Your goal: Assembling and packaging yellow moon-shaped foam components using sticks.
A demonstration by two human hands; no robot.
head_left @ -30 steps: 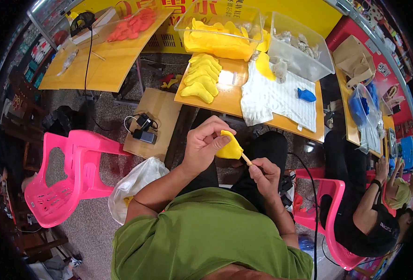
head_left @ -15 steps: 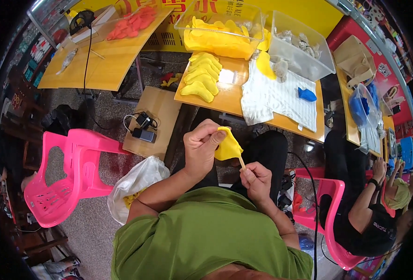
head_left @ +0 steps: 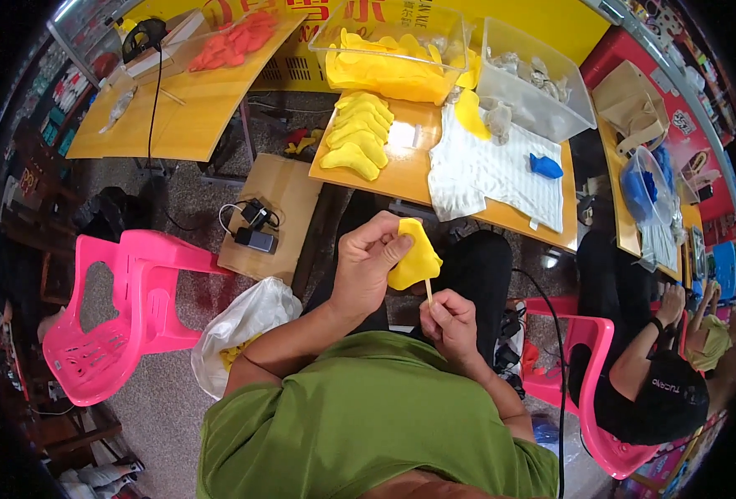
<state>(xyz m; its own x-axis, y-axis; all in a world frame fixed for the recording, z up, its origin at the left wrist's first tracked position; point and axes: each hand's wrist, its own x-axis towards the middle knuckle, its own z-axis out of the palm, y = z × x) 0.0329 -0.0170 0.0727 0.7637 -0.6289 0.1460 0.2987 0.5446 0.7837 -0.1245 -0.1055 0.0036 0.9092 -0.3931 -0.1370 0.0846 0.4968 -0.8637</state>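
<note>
At the centre of the frame our left hand (head_left: 366, 270) has its grip clenched around a soft yellow piece (head_left: 413, 256), thumb pressed on its face. Just below it, our right hand (head_left: 448, 323) pinches a thin wooden stick (head_left: 428, 291) whose tip meets the piece's lower edge. Lower left lie a white plastic bag (head_left: 243, 320) and a pink chair (head_left: 114, 308). Farther up, the bench (head_left: 401, 179) carries a row of yellow pieces (head_left: 358, 143), a white cloth (head_left: 492, 170) and a blue piece (head_left: 545, 166).
</note>
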